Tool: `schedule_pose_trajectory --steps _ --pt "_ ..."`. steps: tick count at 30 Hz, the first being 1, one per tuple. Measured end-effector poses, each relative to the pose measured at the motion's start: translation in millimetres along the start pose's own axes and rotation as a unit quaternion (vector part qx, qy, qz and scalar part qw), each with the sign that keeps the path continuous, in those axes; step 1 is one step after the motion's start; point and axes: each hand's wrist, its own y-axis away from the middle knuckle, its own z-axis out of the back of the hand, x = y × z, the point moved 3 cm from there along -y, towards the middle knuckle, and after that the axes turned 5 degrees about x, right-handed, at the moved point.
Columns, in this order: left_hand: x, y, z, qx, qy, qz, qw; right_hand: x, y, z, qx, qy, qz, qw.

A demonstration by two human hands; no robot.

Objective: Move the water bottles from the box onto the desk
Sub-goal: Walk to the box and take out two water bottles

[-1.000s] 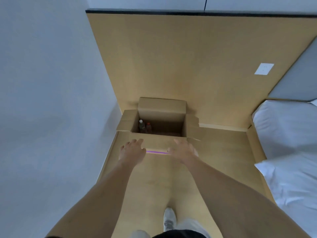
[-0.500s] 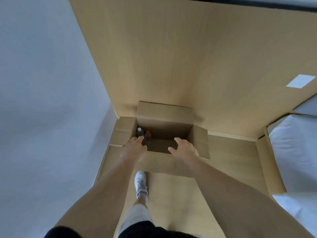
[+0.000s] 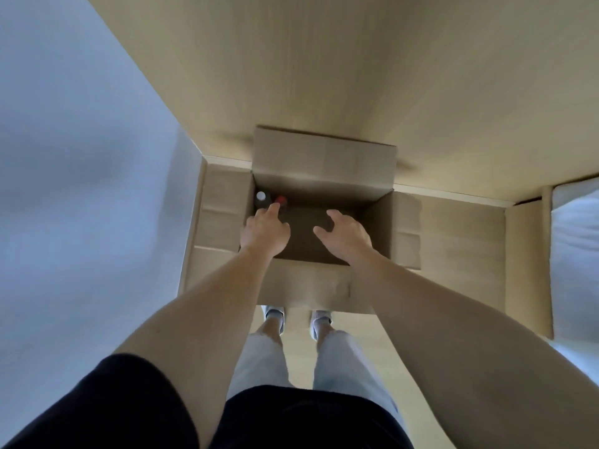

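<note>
An open cardboard box (image 3: 324, 157) stands on the floor against a wooden panel, flaps spread. Two bottles stand upright in its far left corner: one with a white cap (image 3: 260, 196) and one with a red cap (image 3: 281, 199). Only their tops show. My left hand (image 3: 265, 230) reaches into the box, fingers extended, fingertips just below the red cap; whether they touch it I cannot tell. My right hand (image 3: 345, 233) hovers over the box's dark inside, fingers loosely spread, holding nothing. No desk is in view.
A grey wall (image 3: 81, 157) runs close along the left of the box. The tall wooden panel (image 3: 356, 59) rises behind it. A low wooden bed frame (image 3: 525, 270) and white bedding (image 3: 577, 238) lie to the right. My feet (image 3: 298, 319) stand at the box's near flap.
I have stepped up to the box and now look straight down into it. Both hands moved from the near flap to inside the box, the left toward the bottles.
</note>
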Motion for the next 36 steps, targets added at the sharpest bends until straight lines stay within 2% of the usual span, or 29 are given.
schedule_pose_trajectory --steps 6,12,17,21,29,33,36 --pt "30 -80 -34 0.004 0.09 0.08 0.993 -8 -98 -38 0.039 0.005 -0.008 0.999" --pt "89 -185 -108 0.008 0.124 0.147 0.981 -36 -236 -112 0.058 -0.006 0.001 0.998" --pt "125 -243 -168 0.002 0.16 0.172 0.972 -39 -339 -184 0.068 0.005 0.026 0.997" --pt "140 -269 -196 -0.008 0.172 0.175 0.969 -23 -397 -233 0.071 -0.04 0.051 0.995" --pt "143 -299 -207 -0.03 0.197 0.167 0.966 -16 -442 -260 -0.042 -0.132 0.036 0.99" --pt "137 -318 -204 -0.052 0.226 0.17 0.958 -33 -430 -257 -0.057 -0.144 0.065 0.986" --pt "131 -342 -201 -0.077 0.275 0.205 0.936 -57 -421 -247 -0.058 -0.138 0.059 0.987"
